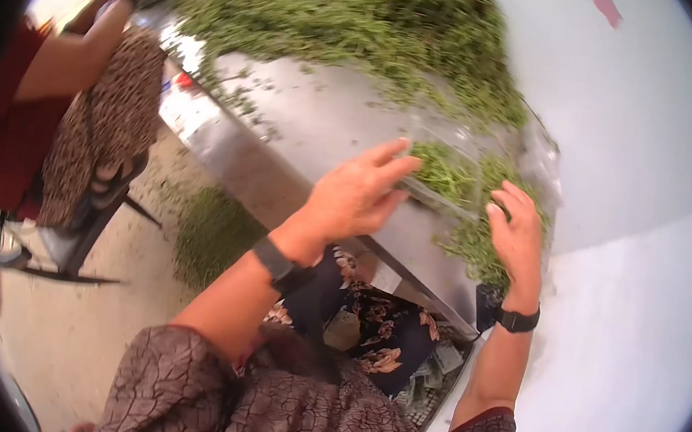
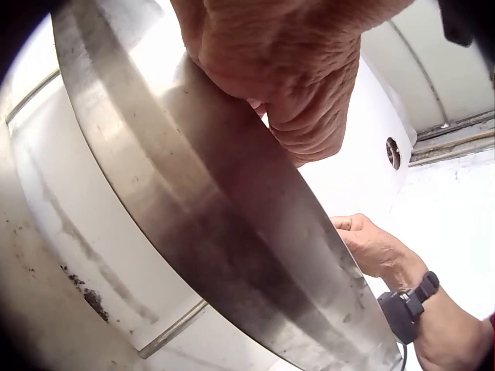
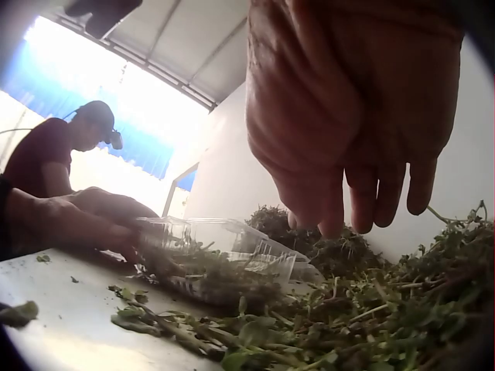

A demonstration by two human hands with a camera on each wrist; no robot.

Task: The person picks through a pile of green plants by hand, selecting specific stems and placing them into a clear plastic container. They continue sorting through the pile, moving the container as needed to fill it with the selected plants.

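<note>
A clear plastic container [image 1: 443, 172] with green sprigs inside stands on the metal table; its clear wall [image 3: 232, 236] shows in the right wrist view. My left hand [image 1: 357, 190] is at the container's left side, fingers extended and touching or very near its edge. My right hand [image 1: 519, 233] is just right of the container, over loose greens [image 1: 483, 258], fingers slightly bent and holding nothing visible. In the right wrist view the right hand's fingers [image 3: 387, 193] hang down above the greens. The left wrist view hides the left hand's fingertips behind the table edge [image 2: 232, 201].
A large heap of greens [image 1: 397, 29] covers the table's far part, with scattered leaves at its left. Another person [image 1: 68, 73] sits at the left by a dark chair [image 1: 80, 249]. More greens [image 1: 215, 237] lie on the floor. A white wall stands at the right.
</note>
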